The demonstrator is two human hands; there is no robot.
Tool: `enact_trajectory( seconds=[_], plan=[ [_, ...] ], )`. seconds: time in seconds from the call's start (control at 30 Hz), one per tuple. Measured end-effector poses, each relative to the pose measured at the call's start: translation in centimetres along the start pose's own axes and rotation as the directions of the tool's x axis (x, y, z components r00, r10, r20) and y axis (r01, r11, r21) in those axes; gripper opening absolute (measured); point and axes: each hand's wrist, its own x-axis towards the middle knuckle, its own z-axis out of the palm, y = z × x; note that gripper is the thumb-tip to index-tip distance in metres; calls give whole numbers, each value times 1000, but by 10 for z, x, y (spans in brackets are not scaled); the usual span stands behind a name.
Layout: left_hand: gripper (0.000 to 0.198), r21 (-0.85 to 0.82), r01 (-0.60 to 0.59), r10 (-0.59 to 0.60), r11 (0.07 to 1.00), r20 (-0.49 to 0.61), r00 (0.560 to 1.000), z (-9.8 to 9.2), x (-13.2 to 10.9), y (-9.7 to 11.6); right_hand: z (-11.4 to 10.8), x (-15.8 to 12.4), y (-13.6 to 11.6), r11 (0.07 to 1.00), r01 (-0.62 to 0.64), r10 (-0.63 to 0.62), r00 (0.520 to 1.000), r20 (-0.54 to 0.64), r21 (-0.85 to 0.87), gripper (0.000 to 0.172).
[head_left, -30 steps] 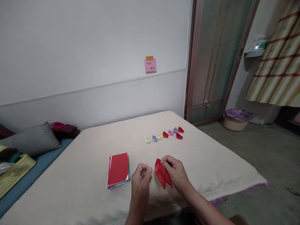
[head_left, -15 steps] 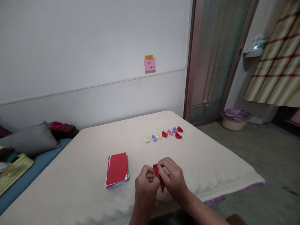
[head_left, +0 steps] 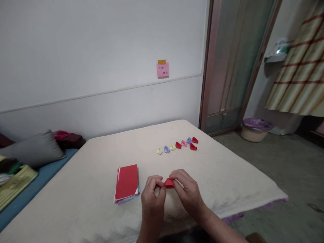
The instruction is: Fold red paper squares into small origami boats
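Observation:
A small folded red paper boat is pinched between my two hands, above the near part of the cream-covered bed. My left hand grips its left end with thumb and fingers. My right hand closes on its right end, and the fingers hide part of the paper. Beyond my hands lies a slanting row of several folded paper boats, among them a pale yellow boat, a lilac boat, a pink boat and a red boat. To the left lies a stack of coloured paper, red sheet on top.
A white wall with a taped pink note stands behind the bed. At the left are a grey pillow and a yellow folded item. On the floor at right stands a lined bin, near a glass door.
The red paper in my hands has turned from a downward-pointing, narrow shape to a level boat shape. My left hand has shifted slightly left, its fingers now reaching toward the paper's end.

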Motion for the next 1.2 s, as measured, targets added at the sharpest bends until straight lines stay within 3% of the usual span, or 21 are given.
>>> enact_trajectory(
  seconds=[0.07,0.17,0.27,0.43,0.57,0.67,0.73,0.83,0.93,1.03,1.13,1.2],
  plan=[
    [10,47,-80,78,996,30,996,-1,-1,5,-1,1,-1,996,-29,32,999,-37,90,17],
    [10,-60,-30,34,998,76,996,-2,0,9,-3,4,0,963,-102,117,992,-48,250,16],
    [20,-124,5,2,992,57,998,-3,1,7,-5,7,1,905,-176,202,979,-26,387,14],
    [23,276,-151,168,949,-39,985,-2,0,3,-9,8,3,854,-227,257,967,0,467,11],
    [17,478,-323,378,817,-21,926,-3,-3,-1,-8,4,3,881,-158,168,986,18,447,13],
    [14,557,-438,502,705,44,864,-5,-4,-5,-8,1,0,924,-73,78,997,3,376,17],
    [16,587,-483,581,650,26,814,-7,-5,-8,-7,-1,-3,953,-9,15,1000,-17,303,19],
    [18,589,-516,661,622,-41,749,-10,-7,-10,-6,-5,-8,981,79,-74,997,-34,176,22],
    [21,592,-521,678,615,-59,733,-13,-7,-10,-4,-6,-12,985,111,-111,994,-8,132,21],
    [21,623,-535,685,571,-2,728,-17,-4,-9,-2,-2,-13,958,-93,84,995,44,272,17],
    [21,639,-570,685,516,91,722,-20,0,-7,-3,4,-11,832,-376,354,926,131,408,16],
    [22,635,-591,685,498,130,717,-19,2,-6,-4,7,-8,782,-428,400,902,162,452,17]
  ],
)
